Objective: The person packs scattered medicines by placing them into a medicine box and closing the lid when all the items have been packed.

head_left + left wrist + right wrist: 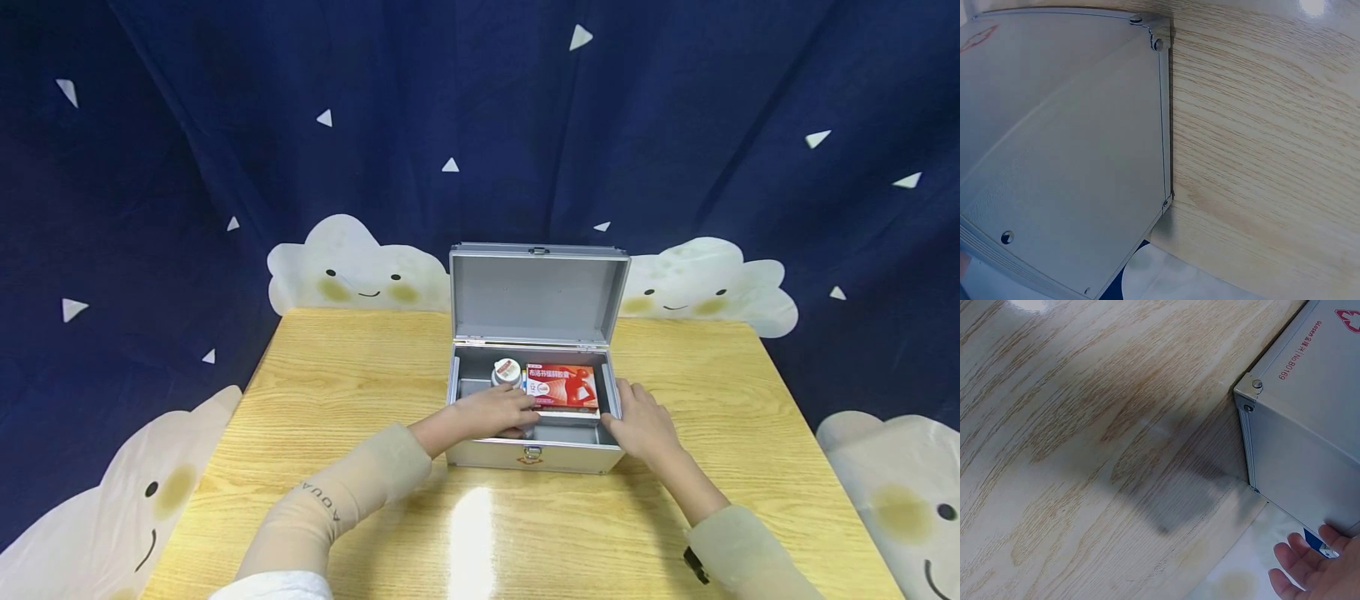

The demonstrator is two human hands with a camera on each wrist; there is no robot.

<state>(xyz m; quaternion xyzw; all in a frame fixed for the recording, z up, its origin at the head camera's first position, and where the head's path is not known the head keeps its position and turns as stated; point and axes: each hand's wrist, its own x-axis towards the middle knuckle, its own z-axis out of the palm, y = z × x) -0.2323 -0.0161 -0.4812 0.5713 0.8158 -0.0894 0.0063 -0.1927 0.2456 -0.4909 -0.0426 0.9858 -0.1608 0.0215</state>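
A silver metal medicine case (472, 454) stands on the table with its lid (537, 296) raised. My left hand (491, 414) reaches over its front left rim, fingers near a red and white medicine box (561, 385). Whatever lies under that palm is hidden. A white bottle (506, 372) with a labelled cap stands in the case just behind this hand. My right hand (641, 421) rests at the right rim, the thumb by the edge and the other fingers outside. In the right wrist view these fingers (1300, 559) are loosely spread, one of them against the side wall.
The wooden table (352, 358) extends on both sides of the case. Behind it hangs a dark blue curtain (390, 108) with white triangles and smiling clouds. A latch (532, 452) sits on the case's front.
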